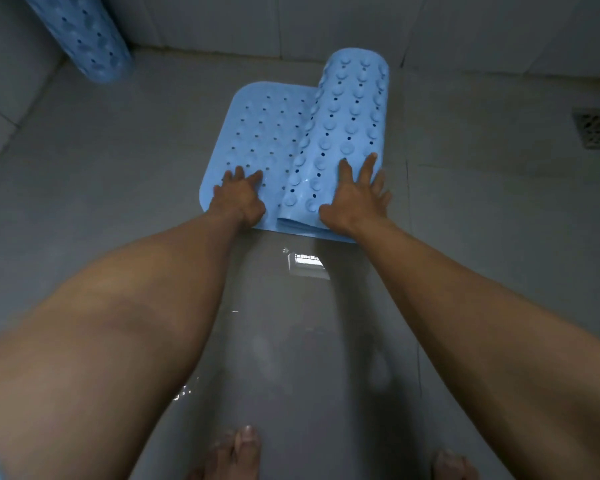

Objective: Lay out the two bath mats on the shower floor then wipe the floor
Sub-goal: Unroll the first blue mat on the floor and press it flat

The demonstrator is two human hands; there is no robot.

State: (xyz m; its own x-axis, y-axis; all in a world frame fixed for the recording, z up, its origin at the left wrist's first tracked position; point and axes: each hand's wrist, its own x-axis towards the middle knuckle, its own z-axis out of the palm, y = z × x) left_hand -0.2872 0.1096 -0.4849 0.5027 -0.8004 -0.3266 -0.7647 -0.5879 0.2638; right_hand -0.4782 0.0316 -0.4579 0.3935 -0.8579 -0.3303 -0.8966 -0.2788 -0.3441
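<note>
At the right edge of the frame you can see a metal floor drain (pixel 597 130) with a patterned grate, set flush in the grey tiles. Along the top you have the tiled wall (pixel 222 19), meeting the ground in a dark grout line. Just below centre, a bright window reflection (pixel 305 263) shows on wet tile. Your bare toes (pixel 245 448) show at the bottom edge.

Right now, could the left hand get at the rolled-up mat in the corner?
Probably not without shifting. The left hand is pressed flat on the half-unrolled mat, arm already extended, and the rolled-up mat leans in the far left corner well beyond it. Bare floor lies between; nothing blocks.
</note>
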